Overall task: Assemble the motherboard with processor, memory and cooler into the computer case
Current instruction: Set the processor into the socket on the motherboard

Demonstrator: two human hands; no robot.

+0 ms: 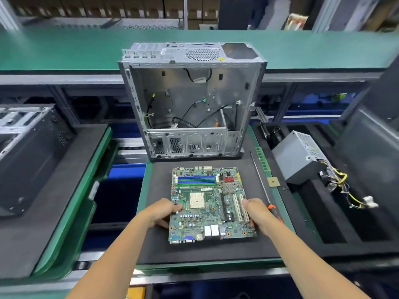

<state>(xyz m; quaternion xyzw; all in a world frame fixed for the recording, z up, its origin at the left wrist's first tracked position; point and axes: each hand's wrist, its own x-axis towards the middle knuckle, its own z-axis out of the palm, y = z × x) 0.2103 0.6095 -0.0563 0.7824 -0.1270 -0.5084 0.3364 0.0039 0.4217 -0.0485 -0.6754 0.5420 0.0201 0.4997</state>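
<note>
Both the left hand point(160, 210) and right hand point(254, 210) are gripping the light, stiff, fragile motherboard point(212, 205) by its side edges.

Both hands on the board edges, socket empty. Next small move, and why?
Probably let go with the right hand and reach for the processor on the tray edge: the motherboard lies flat on the mat, its socket bare, while the case stands open behind.
</note>
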